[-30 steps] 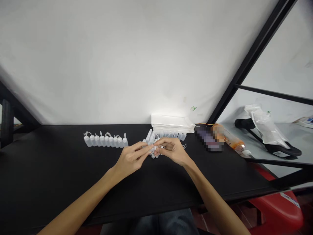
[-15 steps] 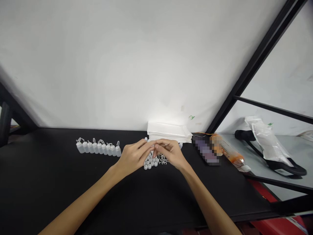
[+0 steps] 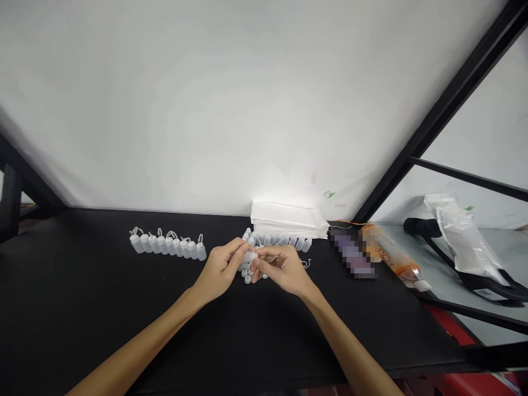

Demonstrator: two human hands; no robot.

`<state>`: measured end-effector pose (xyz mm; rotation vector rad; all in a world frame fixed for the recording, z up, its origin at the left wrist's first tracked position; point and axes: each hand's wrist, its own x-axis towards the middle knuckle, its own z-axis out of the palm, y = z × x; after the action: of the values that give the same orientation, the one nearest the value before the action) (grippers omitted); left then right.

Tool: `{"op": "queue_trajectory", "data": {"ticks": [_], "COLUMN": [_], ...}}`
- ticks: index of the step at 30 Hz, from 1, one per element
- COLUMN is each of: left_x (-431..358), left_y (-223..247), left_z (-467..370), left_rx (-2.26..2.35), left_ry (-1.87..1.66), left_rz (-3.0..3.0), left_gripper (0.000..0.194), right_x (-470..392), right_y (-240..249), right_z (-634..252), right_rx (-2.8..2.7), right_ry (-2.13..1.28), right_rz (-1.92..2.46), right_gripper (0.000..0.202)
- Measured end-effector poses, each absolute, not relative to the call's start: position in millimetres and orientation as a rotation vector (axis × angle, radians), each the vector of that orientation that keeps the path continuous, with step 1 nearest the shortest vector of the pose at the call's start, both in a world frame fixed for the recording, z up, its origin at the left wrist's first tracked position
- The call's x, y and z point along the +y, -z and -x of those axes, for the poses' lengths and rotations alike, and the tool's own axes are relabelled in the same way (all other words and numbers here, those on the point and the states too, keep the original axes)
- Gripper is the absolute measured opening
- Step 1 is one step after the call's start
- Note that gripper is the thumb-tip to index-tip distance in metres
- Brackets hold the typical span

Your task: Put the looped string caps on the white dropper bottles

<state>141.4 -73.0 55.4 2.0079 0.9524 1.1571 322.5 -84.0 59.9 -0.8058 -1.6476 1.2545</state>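
A small white plastic bottle (image 3: pixel 249 257) is pinched between the fingertips of my left hand (image 3: pixel 218 272) and my right hand (image 3: pixel 285 270). The fingers cover much of it, including where body and cap meet. Just beneath the hands lies a cluster of small white caps (image 3: pixel 247 279), partly hidden. Behind my hands are more small bottles (image 3: pixel 305 245) in a bunch. Thin white looped pieces (image 3: pixel 306 263) show beside my right hand. To the left, several similar bottles (image 3: pixel 168 246) with looped cords on top form a slanting row.
A stack of white packets (image 3: pixel 289 219) rests against the wall. On the right are a blurred dark phone-like item (image 3: pixel 352 254) and an orange-labelled drink bottle (image 3: pixel 396 261) lying down. Beyond the black frame bar (image 3: pixel 470 175), a clear plastic bag (image 3: pixel 466 236) lies over a black object.
My hands have drawn slightly apart, and the small bottle between them now shows. More of the bottles behind them is visible. The whole view has shifted a little.
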Motion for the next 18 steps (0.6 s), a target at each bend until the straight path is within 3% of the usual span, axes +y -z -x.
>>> {"op": "queue_trajectory", "data": {"ticks": [10,18], "left_x": [-71.9,-76.9], "left_y": [-56.6,-60.0], "left_z": [-138.8,-137.7], "left_rx": [0.941,0.904], "left_ry": [-1.122,-1.170], "left_rz": [-2.051,-2.204], "left_gripper": [0.032,0.024], "right_x": [-89.2,-87.8], "right_y": [-60.7,-54.7], "right_z": [-320.3,-319.3], "right_rx": [-1.717,-1.624], "right_ry": [-1.080,-1.195], "right_rz": [0.851,0.740], "right_gripper": [0.024,0.021]}}
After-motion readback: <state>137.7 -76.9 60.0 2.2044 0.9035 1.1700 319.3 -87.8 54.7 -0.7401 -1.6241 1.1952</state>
